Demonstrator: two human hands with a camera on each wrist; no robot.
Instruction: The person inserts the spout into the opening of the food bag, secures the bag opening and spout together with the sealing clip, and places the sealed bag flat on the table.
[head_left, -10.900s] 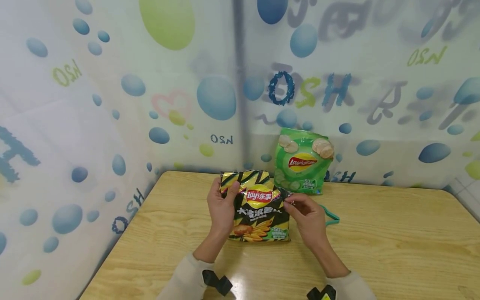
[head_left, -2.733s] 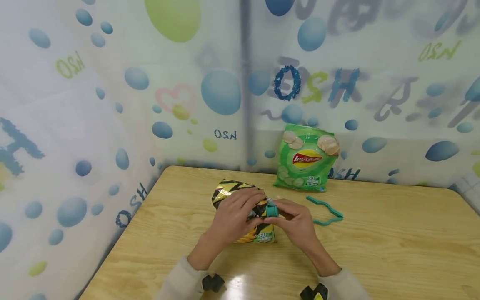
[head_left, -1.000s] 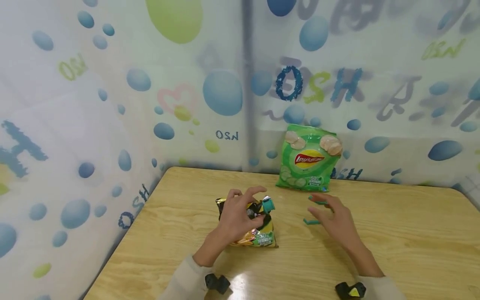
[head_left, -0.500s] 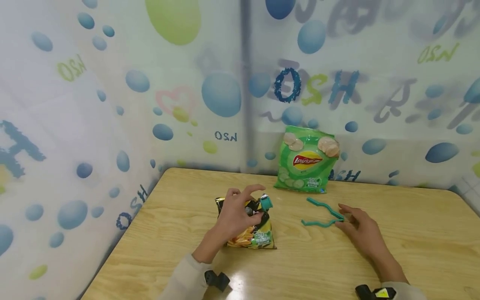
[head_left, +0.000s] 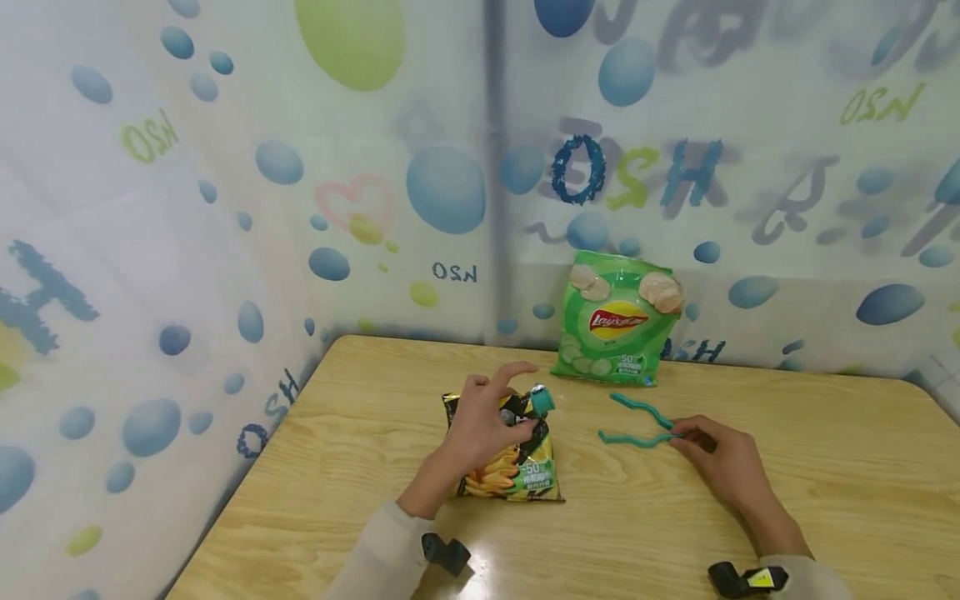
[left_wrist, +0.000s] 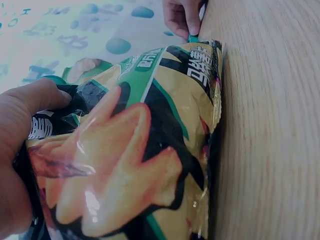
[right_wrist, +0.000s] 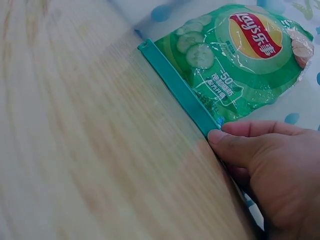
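In the head view my left hand [head_left: 480, 421] holds the upper part of a black-and-yellow chip bag [head_left: 517, 475], thumb and fingers curved over it, index finger lifted. The left wrist view shows the bag's [left_wrist: 120, 165] front with fries printed on it. A short teal ring-like piece [head_left: 542, 401] sits around the bag's gathered top right corner. My right hand [head_left: 731, 462] pinches the joined end of a teal two-armed bag clip [head_left: 637, 440] between thumb and fingers. Its wavy arms are spread apart, pointing left toward the bag. The right wrist view shows the clip [right_wrist: 180, 87] edge-on, low over the table.
A green chip bag [head_left: 617, 321] stands upright at the table's back edge against the patterned curtain [head_left: 442, 292], behind the clip. The wooden table [head_left: 645, 533] extends to both sides. Black camera mounts [head_left: 446, 554] sit on the sleeves.
The earlier flat-held black-and-yellow bag has its corner gathered in the teal ring. My right hand left the ring, moved right and took the clip's joined end; the clip has shifted slightly left.
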